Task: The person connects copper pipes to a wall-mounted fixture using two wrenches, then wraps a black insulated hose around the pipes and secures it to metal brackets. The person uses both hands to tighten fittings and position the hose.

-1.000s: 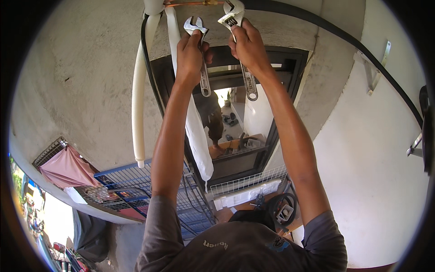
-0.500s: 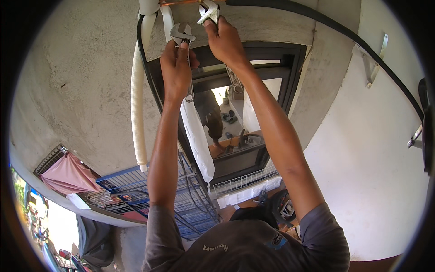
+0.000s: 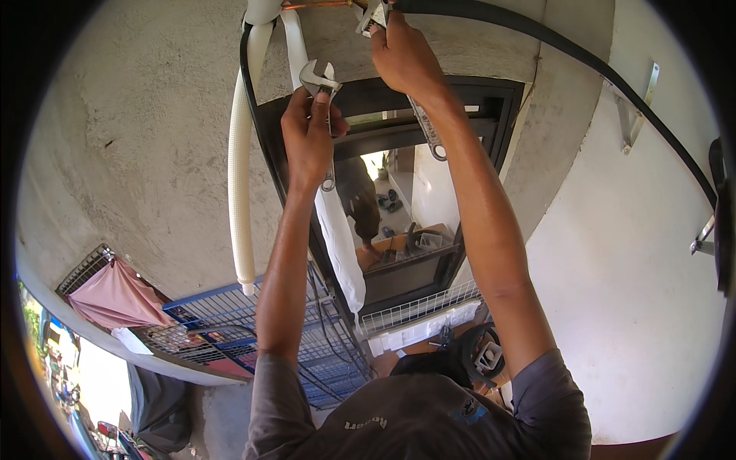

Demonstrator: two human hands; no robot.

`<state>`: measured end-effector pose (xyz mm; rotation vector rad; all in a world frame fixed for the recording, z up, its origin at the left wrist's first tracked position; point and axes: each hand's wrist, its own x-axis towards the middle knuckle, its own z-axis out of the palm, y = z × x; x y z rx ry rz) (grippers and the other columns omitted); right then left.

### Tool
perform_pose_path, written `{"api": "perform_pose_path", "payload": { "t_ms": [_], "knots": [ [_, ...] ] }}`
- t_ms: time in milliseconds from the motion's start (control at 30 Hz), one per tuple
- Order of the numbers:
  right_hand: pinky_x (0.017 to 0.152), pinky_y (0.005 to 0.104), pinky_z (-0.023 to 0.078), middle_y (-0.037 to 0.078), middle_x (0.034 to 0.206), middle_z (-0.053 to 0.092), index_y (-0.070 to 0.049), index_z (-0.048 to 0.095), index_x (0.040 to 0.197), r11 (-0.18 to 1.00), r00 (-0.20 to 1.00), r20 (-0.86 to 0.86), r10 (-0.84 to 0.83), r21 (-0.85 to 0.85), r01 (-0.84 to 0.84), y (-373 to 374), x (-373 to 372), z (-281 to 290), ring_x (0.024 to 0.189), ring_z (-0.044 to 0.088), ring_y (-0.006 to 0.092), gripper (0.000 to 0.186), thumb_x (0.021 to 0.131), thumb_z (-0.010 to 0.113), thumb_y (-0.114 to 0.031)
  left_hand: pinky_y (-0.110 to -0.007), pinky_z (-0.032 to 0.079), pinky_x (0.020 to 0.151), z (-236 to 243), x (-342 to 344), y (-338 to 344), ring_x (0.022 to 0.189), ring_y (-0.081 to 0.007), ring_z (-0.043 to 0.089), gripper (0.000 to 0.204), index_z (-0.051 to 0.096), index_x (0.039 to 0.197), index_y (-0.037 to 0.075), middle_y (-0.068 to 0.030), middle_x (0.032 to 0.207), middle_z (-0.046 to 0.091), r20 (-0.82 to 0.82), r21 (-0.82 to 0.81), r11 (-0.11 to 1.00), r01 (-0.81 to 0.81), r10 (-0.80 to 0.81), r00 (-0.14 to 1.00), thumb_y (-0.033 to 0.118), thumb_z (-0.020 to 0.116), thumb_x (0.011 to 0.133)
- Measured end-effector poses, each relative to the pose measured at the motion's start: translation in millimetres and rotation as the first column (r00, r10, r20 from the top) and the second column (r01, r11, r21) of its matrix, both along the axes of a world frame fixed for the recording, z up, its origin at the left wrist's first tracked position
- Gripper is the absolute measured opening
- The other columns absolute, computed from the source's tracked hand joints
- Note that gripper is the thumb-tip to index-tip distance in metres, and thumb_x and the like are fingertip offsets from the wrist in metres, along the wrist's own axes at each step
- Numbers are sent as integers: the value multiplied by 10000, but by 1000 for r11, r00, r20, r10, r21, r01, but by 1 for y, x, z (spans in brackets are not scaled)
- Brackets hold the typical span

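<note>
My left hand [image 3: 307,142] is closed on a silver adjustable wrench [image 3: 320,77], its open jaw upward and its handle hanging below my fingers. Higher and to the right, my right hand [image 3: 406,65] grips a second adjustable wrench [image 3: 425,126] with its head at the brass fitting on a copper pipe [image 3: 318,3]; my fingers partly hide that contact, so whether the jaw is seated cannot be seen. A thick black insulated pipe [image 3: 537,31] runs right from there. A white wrapped line [image 3: 341,253] and a cream ribbed hose [image 3: 241,192] hang at the left.
A dark-framed window [image 3: 498,130] faces me, a dim figure and shoes showing in the glass. Metal brackets [image 3: 636,115] are on the white wall. Below are blue wire racks [image 3: 207,299], pink cloth [image 3: 115,295], a white wire grid [image 3: 414,307] and coiled black items [image 3: 479,353].
My left hand and its wrench have dropped away from the pipe. My right hand has shifted left and then up, bringing its wrench head up to the fitting.
</note>
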<state>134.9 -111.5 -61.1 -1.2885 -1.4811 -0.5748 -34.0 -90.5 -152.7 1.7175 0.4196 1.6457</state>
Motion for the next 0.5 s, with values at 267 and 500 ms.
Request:
{"api": "perform_pose_path", "payload": {
  "t_ms": [267,500],
  "knots": [
    [803,578,550,411,968,665,143,651,1045,953,796,576,-185,-94,289,15,15,41,947,686,525,381,1000,515,-210,-289,542,563,-7,25,-7,600,-136,639,234,600,1035,-23,-51,763,594,99,-8,992,129,-127,987,181,505,1096],
    [773,583,542,397,894,660,151,629,1079,992,995,101,-17,-123,29,-13,17,29,864,678,530,412,1018,501,-235,-299,534,531,15,32,-9,605,-152,677,232,626,1021,-41,-88,758,634,17,80,997,-2,1,1000,171,545,1071]
  ]
}}
